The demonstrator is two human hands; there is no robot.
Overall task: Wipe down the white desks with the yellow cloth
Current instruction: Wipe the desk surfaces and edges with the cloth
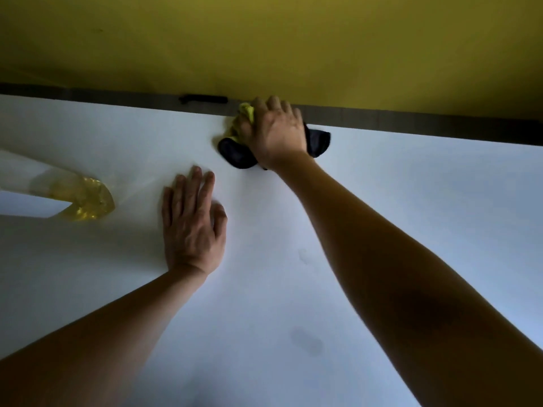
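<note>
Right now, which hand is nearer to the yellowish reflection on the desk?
Left. The left hand lies flat on the white desk just right of the reflection; the right hand is farther off at the back edge, gripping the cloth.

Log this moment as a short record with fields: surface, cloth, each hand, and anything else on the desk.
surface: white desk, yellow panel behind its far edge
cloth: yellow cloth with a dark part, bunched at the far edge
right hand: right hand pressed on the cloth, arm stretched forward
left hand: left hand flat on the desk, palm down, holding nothing
other: yellowish reflection at left; faint smudge near the front
</note>
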